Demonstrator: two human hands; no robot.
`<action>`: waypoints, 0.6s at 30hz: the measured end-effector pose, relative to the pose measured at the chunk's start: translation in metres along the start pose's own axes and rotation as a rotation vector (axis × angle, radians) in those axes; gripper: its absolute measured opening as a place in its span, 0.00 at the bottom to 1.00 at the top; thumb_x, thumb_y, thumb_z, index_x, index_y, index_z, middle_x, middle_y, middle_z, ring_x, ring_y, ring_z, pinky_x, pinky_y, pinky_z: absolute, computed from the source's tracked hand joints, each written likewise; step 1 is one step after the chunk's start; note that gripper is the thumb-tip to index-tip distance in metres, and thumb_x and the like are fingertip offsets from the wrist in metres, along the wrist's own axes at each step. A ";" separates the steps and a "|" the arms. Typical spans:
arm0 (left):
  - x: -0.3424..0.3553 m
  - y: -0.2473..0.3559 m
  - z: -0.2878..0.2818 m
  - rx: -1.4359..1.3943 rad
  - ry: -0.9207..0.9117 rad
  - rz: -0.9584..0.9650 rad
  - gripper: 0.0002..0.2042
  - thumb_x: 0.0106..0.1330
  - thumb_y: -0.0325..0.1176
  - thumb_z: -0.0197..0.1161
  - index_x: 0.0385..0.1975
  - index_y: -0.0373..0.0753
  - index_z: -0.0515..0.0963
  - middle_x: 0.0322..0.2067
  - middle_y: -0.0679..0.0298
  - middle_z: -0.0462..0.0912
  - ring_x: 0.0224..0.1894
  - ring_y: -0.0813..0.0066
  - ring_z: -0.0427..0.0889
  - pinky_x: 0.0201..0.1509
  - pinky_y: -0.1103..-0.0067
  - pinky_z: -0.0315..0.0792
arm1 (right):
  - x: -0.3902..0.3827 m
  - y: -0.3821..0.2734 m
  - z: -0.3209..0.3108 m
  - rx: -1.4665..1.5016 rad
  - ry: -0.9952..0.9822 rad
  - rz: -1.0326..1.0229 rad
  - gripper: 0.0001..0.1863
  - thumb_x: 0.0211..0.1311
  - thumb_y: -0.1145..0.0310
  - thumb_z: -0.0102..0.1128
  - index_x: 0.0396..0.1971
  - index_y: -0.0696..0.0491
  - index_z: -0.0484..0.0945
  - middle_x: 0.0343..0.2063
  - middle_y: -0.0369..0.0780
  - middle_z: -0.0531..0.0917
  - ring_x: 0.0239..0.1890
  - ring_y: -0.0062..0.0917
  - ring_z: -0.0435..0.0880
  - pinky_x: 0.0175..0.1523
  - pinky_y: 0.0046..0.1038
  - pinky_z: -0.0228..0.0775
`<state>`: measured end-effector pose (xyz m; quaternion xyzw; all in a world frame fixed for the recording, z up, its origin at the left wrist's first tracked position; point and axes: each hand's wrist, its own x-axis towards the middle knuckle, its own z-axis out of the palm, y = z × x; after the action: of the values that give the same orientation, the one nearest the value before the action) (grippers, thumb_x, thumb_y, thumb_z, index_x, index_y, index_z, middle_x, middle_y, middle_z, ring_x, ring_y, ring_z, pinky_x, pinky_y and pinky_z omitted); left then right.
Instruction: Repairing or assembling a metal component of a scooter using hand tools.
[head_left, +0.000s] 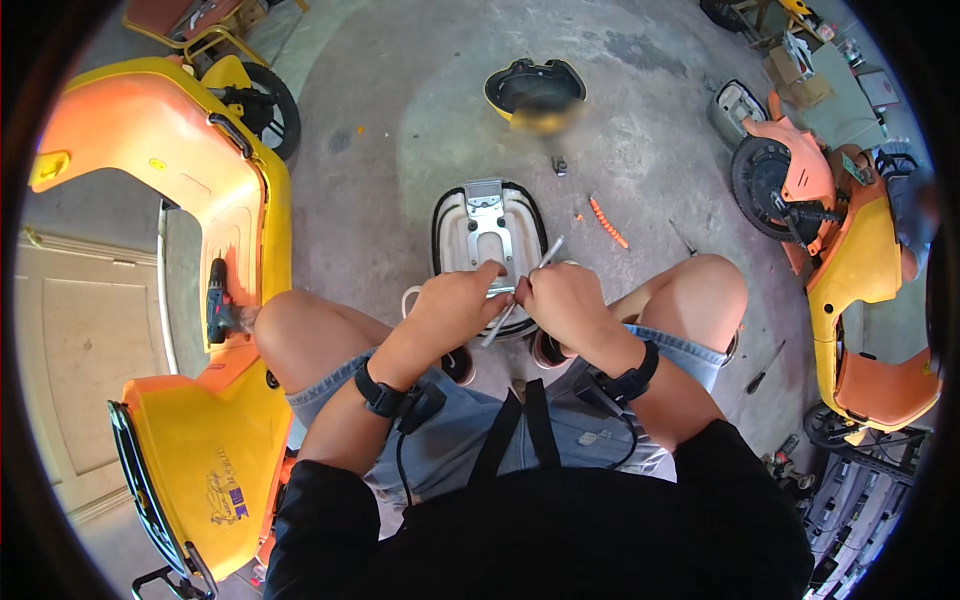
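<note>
An upturned oval piece with a pale underside, black rim and silver metal bracket lies between my legs. My left hand has its fingers curled at the bracket's lower edge; what they grip is hidden. My right hand is closed in a pinch beside it, on a thin pale rod that slants across the piece from lower left to upper right. Part of the rod and bracket is hidden behind my fingers.
Yellow-orange scooter bodies stand left and right; a drill lies inside the left one. Ahead is a black-and-yellow shell. An orange coiled piece and screwdrivers lie on the floor. Boxes stand back right.
</note>
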<state>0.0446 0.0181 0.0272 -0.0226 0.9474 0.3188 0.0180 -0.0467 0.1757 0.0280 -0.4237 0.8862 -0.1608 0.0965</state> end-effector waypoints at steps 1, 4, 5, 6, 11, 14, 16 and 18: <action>0.001 -0.001 0.001 0.000 -0.001 0.002 0.18 0.58 0.42 0.62 0.42 0.39 0.72 0.20 0.52 0.79 0.26 0.51 0.80 0.30 0.63 0.72 | -0.001 0.000 0.000 0.000 0.001 0.002 0.14 0.54 0.65 0.54 0.16 0.57 0.81 0.17 0.49 0.80 0.23 0.42 0.81 0.30 0.39 0.73; 0.002 0.002 0.001 -0.033 -0.170 0.009 0.16 0.59 0.44 0.60 0.38 0.38 0.74 0.23 0.52 0.80 0.29 0.50 0.80 0.33 0.62 0.72 | -0.004 0.002 -0.001 0.010 0.003 0.039 0.15 0.54 0.64 0.54 0.16 0.58 0.81 0.16 0.49 0.79 0.22 0.42 0.81 0.30 0.40 0.73; 0.001 0.006 -0.001 -0.022 -0.224 0.007 0.15 0.59 0.44 0.60 0.36 0.38 0.75 0.24 0.52 0.80 0.30 0.50 0.80 0.33 0.61 0.72 | -0.004 0.003 0.000 0.024 -0.001 0.047 0.15 0.54 0.64 0.54 0.16 0.58 0.81 0.17 0.49 0.80 0.23 0.42 0.81 0.31 0.40 0.73; 0.001 0.009 -0.001 -0.011 -0.277 0.005 0.15 0.59 0.44 0.60 0.35 0.38 0.76 0.24 0.52 0.80 0.30 0.50 0.80 0.34 0.61 0.72 | -0.004 0.005 0.000 0.038 -0.006 0.055 0.16 0.55 0.63 0.53 0.16 0.57 0.81 0.17 0.49 0.80 0.23 0.42 0.81 0.31 0.40 0.73; -0.004 0.002 0.005 0.036 -0.237 -0.007 0.14 0.58 0.43 0.60 0.35 0.38 0.77 0.26 0.52 0.81 0.32 0.51 0.80 0.36 0.61 0.72 | -0.004 0.005 -0.001 0.066 0.073 -0.006 0.13 0.54 0.60 0.58 0.21 0.54 0.80 0.23 0.43 0.80 0.30 0.39 0.80 0.33 0.37 0.72; -0.001 -0.001 0.002 0.063 -0.216 0.010 0.14 0.59 0.44 0.59 0.38 0.41 0.77 0.27 0.53 0.81 0.33 0.52 0.80 0.36 0.62 0.72 | -0.007 0.007 -0.008 0.079 0.130 -0.062 0.11 0.51 0.61 0.62 0.22 0.54 0.79 0.24 0.41 0.79 0.33 0.37 0.79 0.35 0.35 0.72; 0.003 -0.004 0.005 0.047 -0.164 0.105 0.14 0.58 0.43 0.60 0.41 0.45 0.77 0.27 0.56 0.81 0.33 0.54 0.80 0.35 0.63 0.73 | -0.010 0.012 -0.009 0.045 0.102 -0.048 0.12 0.48 0.62 0.65 0.21 0.56 0.77 0.24 0.42 0.77 0.33 0.38 0.79 0.35 0.36 0.72; 0.001 -0.011 0.008 0.080 -0.090 0.131 0.14 0.58 0.42 0.61 0.42 0.45 0.77 0.27 0.56 0.81 0.33 0.54 0.80 0.35 0.64 0.73 | -0.009 0.008 -0.013 0.008 0.042 -0.025 0.13 0.49 0.61 0.65 0.20 0.56 0.79 0.21 0.44 0.79 0.29 0.40 0.79 0.32 0.38 0.72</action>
<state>0.0444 0.0141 0.0145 0.0543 0.9571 0.2817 0.0405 -0.0509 0.1903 0.0371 -0.4309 0.8820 -0.1744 0.0777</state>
